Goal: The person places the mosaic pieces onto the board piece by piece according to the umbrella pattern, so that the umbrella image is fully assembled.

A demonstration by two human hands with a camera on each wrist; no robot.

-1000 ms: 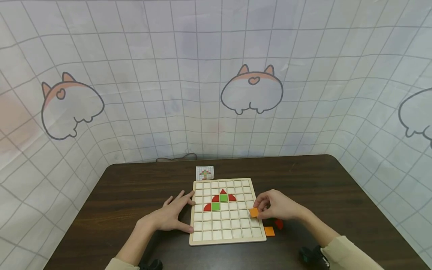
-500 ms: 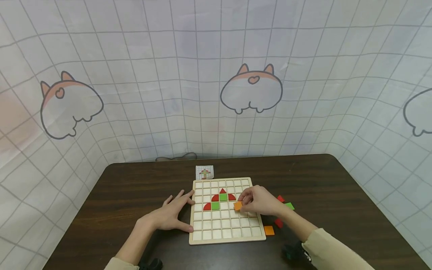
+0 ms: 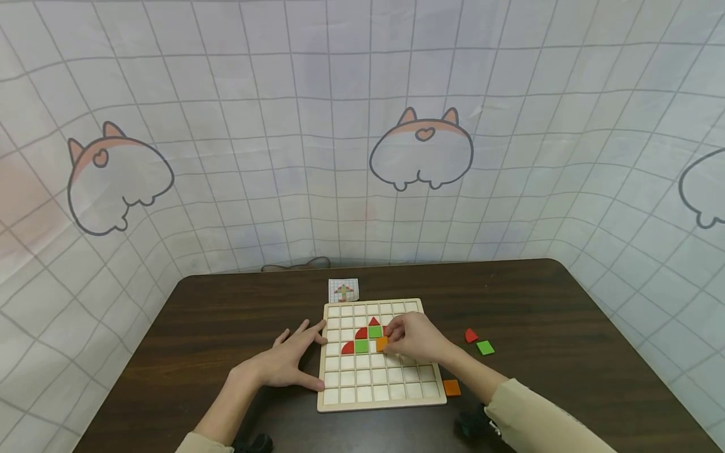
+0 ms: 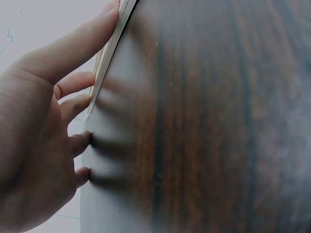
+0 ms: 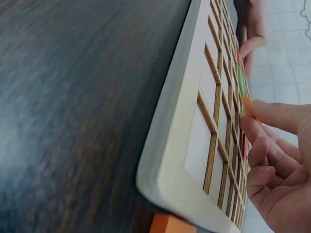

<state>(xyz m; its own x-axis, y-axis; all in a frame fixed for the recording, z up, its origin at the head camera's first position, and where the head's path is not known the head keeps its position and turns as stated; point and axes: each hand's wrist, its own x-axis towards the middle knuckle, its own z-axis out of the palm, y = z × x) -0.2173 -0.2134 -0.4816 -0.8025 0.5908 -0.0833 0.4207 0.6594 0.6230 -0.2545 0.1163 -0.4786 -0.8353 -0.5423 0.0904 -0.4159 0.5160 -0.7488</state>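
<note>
On the table lies a wooden grid board (image 3: 385, 377) with white square cells. Green square tiles (image 3: 361, 346) and red pieces (image 3: 348, 348) sit in some of its cells. My right hand (image 3: 418, 338) pinches an orange square tile (image 3: 382, 344) between thumb and fingers, close over a cell beside the green tiles. In the right wrist view the orange tile (image 5: 247, 104) is tilted at the thumb tip. My left hand (image 3: 286, 360) is spread along the board's left edge, its thumb and fingertips touching the rim. The right hand partly hides a red piece behind it.
A small printed pattern card (image 3: 343, 290) lies beyond the board. Right of the board are a loose red piece (image 3: 471, 336), a green tile (image 3: 485, 348) and another orange tile (image 3: 452, 387) at the board's corner. A patterned grid curtain (image 3: 362, 214) hangs behind the table.
My right hand has carried the orange tile leftward from the board's right edge to near the middle, uncovering the loose red and green pieces. The left hand has stayed in place.
</note>
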